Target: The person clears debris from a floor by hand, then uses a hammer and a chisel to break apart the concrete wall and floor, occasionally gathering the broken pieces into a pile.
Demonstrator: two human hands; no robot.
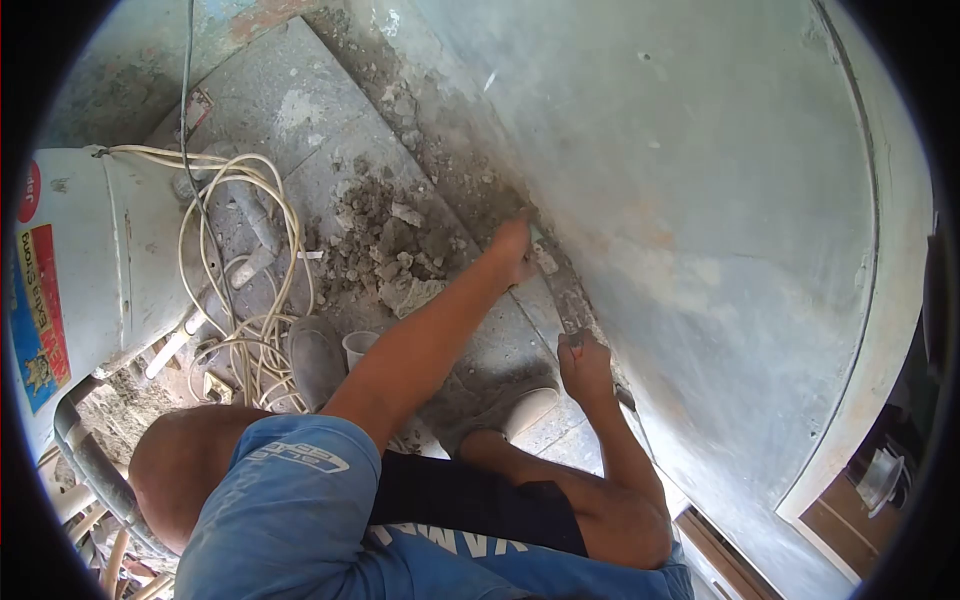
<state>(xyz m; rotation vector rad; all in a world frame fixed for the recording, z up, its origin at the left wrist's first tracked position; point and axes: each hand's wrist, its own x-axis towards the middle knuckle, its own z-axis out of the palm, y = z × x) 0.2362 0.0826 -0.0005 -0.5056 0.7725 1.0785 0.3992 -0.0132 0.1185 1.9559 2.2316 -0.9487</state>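
Note:
My right hand (587, 368) is closed round the dark handle of a flat, blade-like tool (570, 305) caked with grey dirt. The tool lies along the foot of the wall and points away from me. At its far end my left hand (512, 252) is closed, low against the wall's base; what its fingers grip is hidden. Left of that hand sits a heap of broken rubble (390, 240) on grey floor tiles. A strip of loose soil (440, 150) runs between the tile edge and the wall.
A smooth grey-green wall (700, 200) rises on the right. To the left stand a white drum (80, 270) with labels, a tangled cream cable (265, 350) and a pipe (250, 215). A pale cup (360, 345) is beside my forearm, near my shoes (315, 360).

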